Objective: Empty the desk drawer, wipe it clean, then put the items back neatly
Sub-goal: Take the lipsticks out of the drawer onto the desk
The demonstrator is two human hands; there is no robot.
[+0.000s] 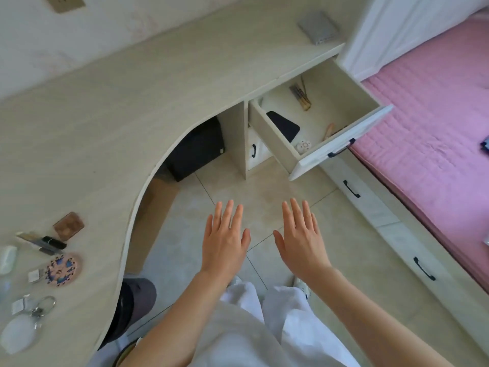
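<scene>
1. Left hand (225,238) and right hand (300,235) apart, palms down, fingers straight, holding nothing, above the floor (264,189).
2. Small items (57,250) on the desk (105,107), left.
3. Drawer (341,144) pulled open beyond, a black pouch (284,125) and bits inside.

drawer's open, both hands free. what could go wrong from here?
1. The drawer is pulled far out and still holds a black pad, a small white round item and sticks; leaning on it may strain it.
2. Small items on the desk sit near its edge and could be knocked off.
3. Both hands hold no cloth.
</scene>
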